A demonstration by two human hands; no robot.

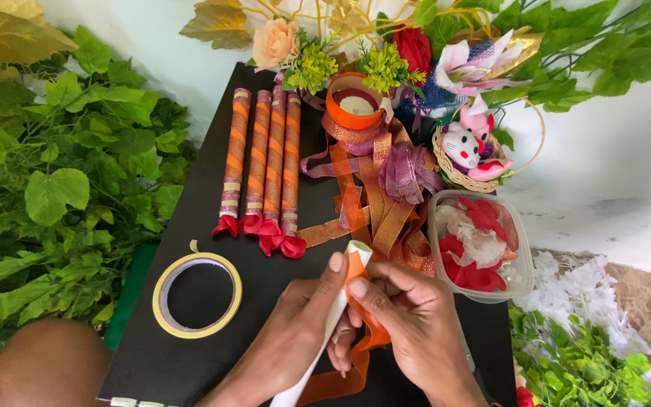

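Note:
My left hand (295, 332) holds a white stick (331, 320) near its top end, thumb pressed on the tip. My right hand (408, 324) pinches an orange ribbon (367, 324) against the stick's top; the ribbon trails down below both hands. Beyond them lie several sticks wrapped in orange and glittery ribbon (261, 162) with red petal ends, side by side on the black board (212, 188). A roll of tape (197, 294) lies to the left of my hands.
A tangle of orange, gold and purple ribbons (374, 188), an orange ribbon spool (353, 99), a clear tub of red and white petals (480, 245), a basket with a toy mouse (469, 151), artificial flowers and green leaves (62, 173) surround the board.

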